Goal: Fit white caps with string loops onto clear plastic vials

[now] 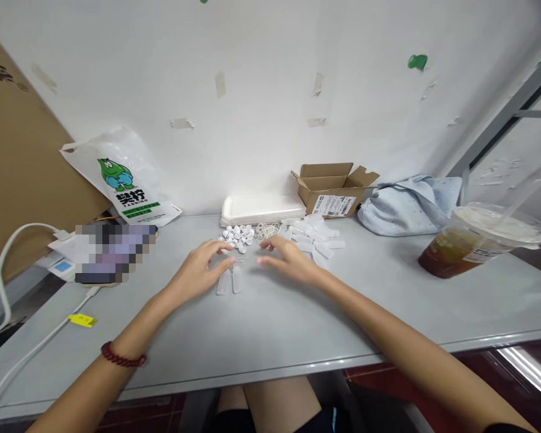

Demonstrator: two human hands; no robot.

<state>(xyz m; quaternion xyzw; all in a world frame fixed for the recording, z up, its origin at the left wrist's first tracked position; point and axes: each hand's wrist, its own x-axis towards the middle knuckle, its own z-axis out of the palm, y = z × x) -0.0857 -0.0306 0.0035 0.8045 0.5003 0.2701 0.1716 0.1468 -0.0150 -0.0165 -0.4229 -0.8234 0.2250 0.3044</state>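
My left hand (201, 269) hovers over the table with thumb and forefinger apart, nothing visible between them. Just below its thumb lie two small translucent plastic bottles (237, 281), side by side. Some thin pale thing by their upper ends is too small to make out. Beyond the fingertips is a pile of small white caps (240, 234). My right hand (293, 260) is open too, its fingers near a heap of thin whitish rings (267, 230). Behind that hand, more translucent bottles (329, 244) lie loose in a pile.
At the wall stand a stack of white trays (264, 210) and an open cardboard box (331, 201). To the right are a light blue cloth (408, 207) and a drink cup (455, 243). A phone (117, 252), white cable (40, 346) and plastic bag (121, 174) occupy the left.
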